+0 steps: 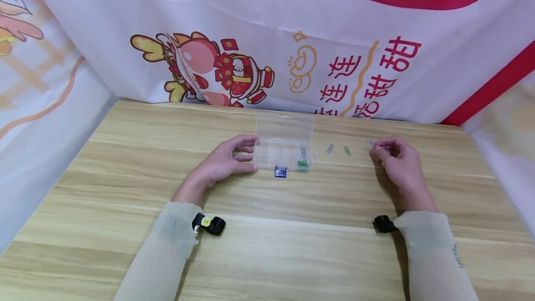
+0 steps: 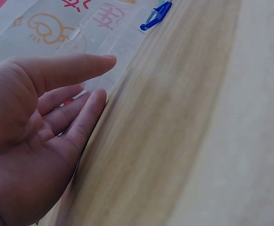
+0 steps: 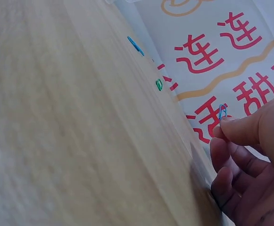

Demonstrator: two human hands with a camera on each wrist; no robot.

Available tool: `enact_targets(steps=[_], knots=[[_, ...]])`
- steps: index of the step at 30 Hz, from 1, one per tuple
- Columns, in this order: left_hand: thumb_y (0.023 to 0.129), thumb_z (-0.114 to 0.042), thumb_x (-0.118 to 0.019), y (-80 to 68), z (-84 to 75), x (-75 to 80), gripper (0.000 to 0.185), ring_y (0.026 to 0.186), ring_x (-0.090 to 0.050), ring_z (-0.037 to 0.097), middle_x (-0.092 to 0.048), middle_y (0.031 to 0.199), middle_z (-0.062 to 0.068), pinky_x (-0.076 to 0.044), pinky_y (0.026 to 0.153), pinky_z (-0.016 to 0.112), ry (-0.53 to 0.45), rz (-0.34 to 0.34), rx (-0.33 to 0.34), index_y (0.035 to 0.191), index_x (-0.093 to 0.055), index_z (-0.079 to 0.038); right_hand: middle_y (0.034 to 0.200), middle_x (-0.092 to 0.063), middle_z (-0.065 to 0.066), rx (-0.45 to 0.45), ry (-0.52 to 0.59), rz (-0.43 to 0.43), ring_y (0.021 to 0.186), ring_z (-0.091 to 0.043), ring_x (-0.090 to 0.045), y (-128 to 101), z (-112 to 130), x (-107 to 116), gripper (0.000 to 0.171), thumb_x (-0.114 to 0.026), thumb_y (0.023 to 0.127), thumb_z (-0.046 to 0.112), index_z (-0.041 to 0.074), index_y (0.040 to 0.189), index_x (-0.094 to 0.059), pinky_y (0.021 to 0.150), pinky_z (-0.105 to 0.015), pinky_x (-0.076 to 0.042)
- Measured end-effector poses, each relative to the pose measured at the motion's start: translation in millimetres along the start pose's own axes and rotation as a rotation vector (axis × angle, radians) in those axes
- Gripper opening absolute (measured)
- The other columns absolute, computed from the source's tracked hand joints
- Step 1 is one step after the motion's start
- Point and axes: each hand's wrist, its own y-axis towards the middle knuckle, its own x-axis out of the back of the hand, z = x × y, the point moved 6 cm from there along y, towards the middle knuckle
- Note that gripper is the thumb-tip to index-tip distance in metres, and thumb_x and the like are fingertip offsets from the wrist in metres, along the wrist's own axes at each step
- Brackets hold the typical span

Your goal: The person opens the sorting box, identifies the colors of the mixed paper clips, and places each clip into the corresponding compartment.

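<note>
A clear plastic compartment box (image 1: 267,156) stands on the table with its lid (image 1: 285,128) raised at the back. At its left end my left hand (image 1: 225,159) rests with fairly straight fingers and thumb touching the edge. Off to the right, my right hand (image 1: 400,161) pinches a light blue paper clip (image 3: 222,112) between thumb and index finger, above the table. Between the box and that hand lie a blue paper clip (image 1: 330,149) and a green paper clip (image 1: 347,151). Inside the box's right compartments are a blue clip (image 1: 303,151) and green clips (image 1: 303,163).
A dark blue latch (image 1: 281,172) sticks out from the front of the box. Behind the wooden table (image 1: 292,254) hangs a printed white cloth (image 1: 234,8), close to the raised lid. A small black camera (image 1: 215,225) is strapped at the left wrist, another (image 1: 383,224) at the right.
</note>
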Motion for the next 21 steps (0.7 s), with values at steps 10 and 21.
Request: enact_targets(steps=[10, 21], knots=[[0.092, -0.007, -0.084, -0.9, 0.2, 0.8, 0.077, 0.143, -0.058, 0.033, -0.055, 0.158, 0.007, -0.051, 0.120, 0.049, 0.000, -0.001, -0.006, 0.159, -0.051, -0.024, 0.110, -0.062, 0.003, -0.020, 0.040, -0.001, 0.092, -0.015, -0.057, -1, 4, 1, 0.023, -0.060, 0.110, 0.036, 0.021, 0.127, -0.065, 0.069, -0.024, -0.054], [0.091, -0.008, -0.085, -1.3, 0.6, 0.8, 0.077, 0.142, -0.060, 0.034, -0.055, 0.156, 0.010, -0.052, 0.119, 0.048, -0.008, 0.001, -0.012, 0.159, -0.051, -0.025, 0.113, -0.065, 0.000, 0.018, 0.015, 0.067, 0.090, -0.014, -0.061, -10, 20, -12, 0.031, -0.064, 0.109, 0.037, 0.016, 0.132, -0.067, 0.070, -0.026, -0.056]])
